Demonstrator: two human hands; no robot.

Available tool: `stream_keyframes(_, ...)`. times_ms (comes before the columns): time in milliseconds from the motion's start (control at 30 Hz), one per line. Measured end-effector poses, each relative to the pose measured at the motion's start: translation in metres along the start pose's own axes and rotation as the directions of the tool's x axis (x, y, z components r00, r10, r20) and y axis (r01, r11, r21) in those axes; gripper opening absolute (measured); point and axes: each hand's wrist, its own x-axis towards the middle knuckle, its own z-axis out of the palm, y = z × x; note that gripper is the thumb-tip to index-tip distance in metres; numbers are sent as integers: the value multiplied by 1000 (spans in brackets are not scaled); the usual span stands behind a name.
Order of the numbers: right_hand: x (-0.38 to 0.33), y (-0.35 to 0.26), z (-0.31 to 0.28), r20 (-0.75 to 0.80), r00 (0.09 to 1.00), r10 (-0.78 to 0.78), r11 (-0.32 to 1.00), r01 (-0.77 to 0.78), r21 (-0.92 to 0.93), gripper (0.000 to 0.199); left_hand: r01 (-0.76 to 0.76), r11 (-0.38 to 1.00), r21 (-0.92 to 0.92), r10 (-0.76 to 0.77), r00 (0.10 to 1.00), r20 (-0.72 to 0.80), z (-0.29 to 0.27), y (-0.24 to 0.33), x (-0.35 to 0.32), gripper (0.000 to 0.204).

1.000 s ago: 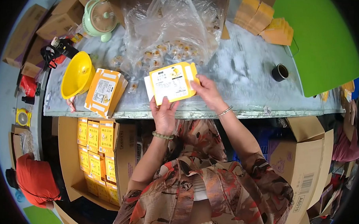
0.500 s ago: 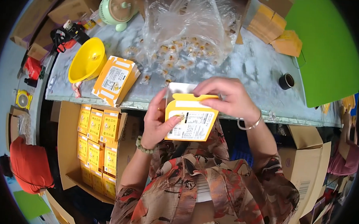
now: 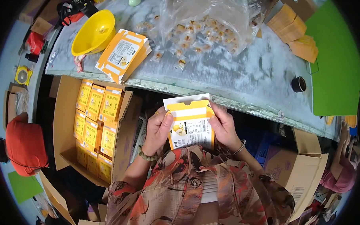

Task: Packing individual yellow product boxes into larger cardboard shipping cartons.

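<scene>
Left hand [image 3: 157,127], right hand [image 3: 223,126] both grasping yellow carton [image 3: 190,126]; cardboard box [image 3: 64,120] holds matching cartons.

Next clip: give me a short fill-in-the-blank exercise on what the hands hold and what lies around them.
1. Both the left hand and the right hand grip one small ____ and white box.
2. The funnel on the table is coloured ____.
3. The open cardboard carton of packed boxes sits to the person's ____.

Missing words: orange; yellow; left
</scene>
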Motion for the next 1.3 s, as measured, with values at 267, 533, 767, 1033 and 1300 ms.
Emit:
stream_keyframes(267, 2, -8, -6, 64, 987, -144, 964, 155, -217, 23, 25, 999, -34, -22, 997, 79, 1, 14, -4, 32)
stream_keyframes(533, 3, -11, -9, 14, 991, -132, 976, 132, -174, 22, -118, 992, 38, 118, 993, 14, 5, 29, 8, 20)
stream_keyframes(767, 1, -14, -20, 256, 946, -198, 962, 238, -135, 30, -112, 993, 43, 100, 971, 217, -6, 25, -2, 29)
stream_keyframes(1033, 13, -19, -16, 30, 989, -148, 983, 144, 115, 65, 12, 871, -491, -142, 963, -229, -2, 29, 10, 35)
stream_keyframes(1300, 45, -67, 8, 339, 815, -470, 864, 503, -10, 55, 545, -14, -839, -541, 701, 464, -6, 22, 6, 49)
